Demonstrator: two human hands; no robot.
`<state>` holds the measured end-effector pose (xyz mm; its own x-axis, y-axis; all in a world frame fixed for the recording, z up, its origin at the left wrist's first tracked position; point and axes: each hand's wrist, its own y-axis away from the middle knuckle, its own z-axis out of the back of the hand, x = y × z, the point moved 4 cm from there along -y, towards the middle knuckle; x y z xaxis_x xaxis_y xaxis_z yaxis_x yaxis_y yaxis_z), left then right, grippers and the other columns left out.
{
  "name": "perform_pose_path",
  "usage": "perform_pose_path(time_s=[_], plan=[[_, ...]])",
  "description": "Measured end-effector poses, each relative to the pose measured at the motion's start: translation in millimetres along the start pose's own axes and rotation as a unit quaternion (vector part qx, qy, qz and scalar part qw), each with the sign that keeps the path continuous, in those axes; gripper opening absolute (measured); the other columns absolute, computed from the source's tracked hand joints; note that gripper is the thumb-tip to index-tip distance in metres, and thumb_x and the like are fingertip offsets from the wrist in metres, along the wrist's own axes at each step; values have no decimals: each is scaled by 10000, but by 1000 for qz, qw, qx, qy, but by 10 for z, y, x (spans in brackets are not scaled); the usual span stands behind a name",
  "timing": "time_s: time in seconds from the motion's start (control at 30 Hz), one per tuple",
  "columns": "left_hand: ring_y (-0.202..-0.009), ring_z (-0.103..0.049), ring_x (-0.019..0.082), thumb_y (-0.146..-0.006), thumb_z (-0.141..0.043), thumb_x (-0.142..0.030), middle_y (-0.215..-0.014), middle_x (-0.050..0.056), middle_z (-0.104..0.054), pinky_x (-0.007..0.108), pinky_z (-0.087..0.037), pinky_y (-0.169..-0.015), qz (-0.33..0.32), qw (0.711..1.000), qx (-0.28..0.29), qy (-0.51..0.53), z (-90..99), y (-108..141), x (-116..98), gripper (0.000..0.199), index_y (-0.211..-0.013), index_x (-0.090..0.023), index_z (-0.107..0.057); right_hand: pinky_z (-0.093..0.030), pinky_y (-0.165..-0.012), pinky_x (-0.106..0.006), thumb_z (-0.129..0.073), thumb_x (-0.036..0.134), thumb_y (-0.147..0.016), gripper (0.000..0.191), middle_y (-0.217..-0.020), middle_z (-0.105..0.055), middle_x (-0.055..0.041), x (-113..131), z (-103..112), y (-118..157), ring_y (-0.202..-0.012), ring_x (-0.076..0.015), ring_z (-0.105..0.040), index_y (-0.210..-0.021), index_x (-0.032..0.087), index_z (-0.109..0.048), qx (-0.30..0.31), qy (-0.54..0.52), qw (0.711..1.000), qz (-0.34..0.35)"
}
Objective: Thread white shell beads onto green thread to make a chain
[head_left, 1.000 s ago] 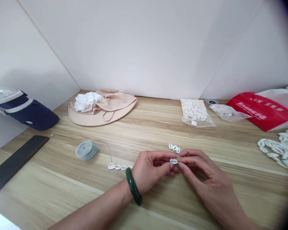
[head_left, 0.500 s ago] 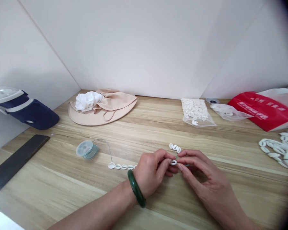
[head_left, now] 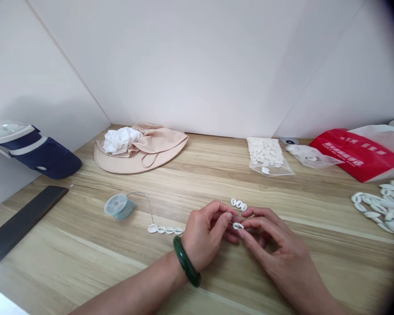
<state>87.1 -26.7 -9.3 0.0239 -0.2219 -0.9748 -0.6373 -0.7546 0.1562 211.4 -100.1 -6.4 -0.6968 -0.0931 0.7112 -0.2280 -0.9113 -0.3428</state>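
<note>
My right hand point(head_left: 276, 245) pinches a white cowrie shell point(head_left: 238, 226) between thumb and fingers. Thumb and forefinger of my left hand point(head_left: 210, 232), which has a green bangle point(head_left: 186, 261) at the wrist, are closed on a thin cord point(head_left: 235, 217) at the shell's slit. Just beyond my fingertips lie three loose cowrie shells point(head_left: 239, 204). A row of shells point(head_left: 170, 230) runs out from behind my left hand. From its end shell, pale blue-green cord point(head_left: 150, 208) leads back to a spool point(head_left: 120, 207). My left hand hides part of the row.
At the back are a beige hat point(head_left: 144, 151) with white cloth point(head_left: 121, 140) on it, a bag of shells point(head_left: 265, 153) and a red bag point(head_left: 354, 153). Strung shells point(head_left: 381, 210) lie at right. A navy bottle point(head_left: 49, 153) and a dark flat bar point(head_left: 24, 221) are at left.
My left thumb and forefinger have come off the shell and now pinch the cord just above it. The shell has turned slightly in my right fingers.
</note>
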Motion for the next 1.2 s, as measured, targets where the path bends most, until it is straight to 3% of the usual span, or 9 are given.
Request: perform_pose_path(time_s=[0.13,0.3,0.4,0.53,0.63,0.83,0.93,1.03,1.2], plan=[[-676,-655,160,-827,-562,-360,-802,56,-663,293,-574,-625,26,999,-11,34,-8,-12,41,225,-864,-139,-586,-483,-474,-252,-600,244,-806,97,-1047,-552,-64,-16,32,14,-671,-134,-592,-901,231,-610,-28,28,999,-13],[-661,-648,152,-832,-556,-364,-777,54,-658,296,-575,-623,27,1000,5,1,-39,14,66,236,-870,-136,-603,-507,-535,-235,-593,192,-809,74,-983,-559,-67,40,48,11,-865,-175,-569,-872,229,-609,-48,2,999,26],[-644,-652,155,-826,-560,-381,-759,50,-668,292,-570,-631,31,999,13,-18,-61,30,64,251,-875,-144,-624,-515,-582,-243,-587,180,-813,54,-912,-589,-57,64,34,-2,-874,-181,-569,-820,228,-609,-42,-14,999,24],[-706,-656,161,-781,-634,-340,-816,66,-679,307,-553,-716,41,997,24,54,-82,15,48,252,-925,-133,-633,-522,-589,-229,-573,227,-826,80,-834,-608,-42,30,33,-26,-789,-164,-601,-748,221,-595,-33,-77,996,-43],[-718,-652,150,-688,-735,-256,-842,66,-676,305,-530,-754,50,994,33,93,-87,-7,41,362,-1008,-133,-617,-519,-529,-204,-566,265,-829,95,-829,-611,-37,0,18,-36,-672,-137,-600,-754,216,-596,-15,-139,986,-87],[-732,-639,150,-673,-744,-242,-842,80,-676,283,-519,-730,44,997,12,62,-45,-24,49,336,-966,-123,-633,-495,-468,-192,-602,308,-797,111,-819,-637,-25,10,58,-35,-573,-118,-579,-735,218,-619,-28,-188,975,-115],[-736,-642,155,-692,-727,-244,-876,89,-680,277,-519,-705,38,999,1,34,-21,-25,49,314,-967,-128,-627,-494,-453,-195,-589,331,-813,128,-719,-643,-5,-25,75,-11,-495,-105,-562,-780,213,-626,-11,-211,964,-162],[-735,-647,157,-689,-730,-230,-863,89,-685,284,-519,-716,43,998,-1,46,-15,-28,43,308,-956,-121,-621,-519,-492,-211,-587,353,-819,160,-625,-631,3,-61,63,7,-512,-124,-593,-790,200,-623,16,-233,952,-198],[-671,-640,135,-649,-760,-225,-774,75,-701,260,-514,-700,69,992,8,101,-16,-39,18,244,-835,-99,-664,-554,-537,-238,-592,374,-814,186,-707,-692,-36,-54,41,-12,-573,-148,-641,-774,194,-617,25,-261,942,-210]])
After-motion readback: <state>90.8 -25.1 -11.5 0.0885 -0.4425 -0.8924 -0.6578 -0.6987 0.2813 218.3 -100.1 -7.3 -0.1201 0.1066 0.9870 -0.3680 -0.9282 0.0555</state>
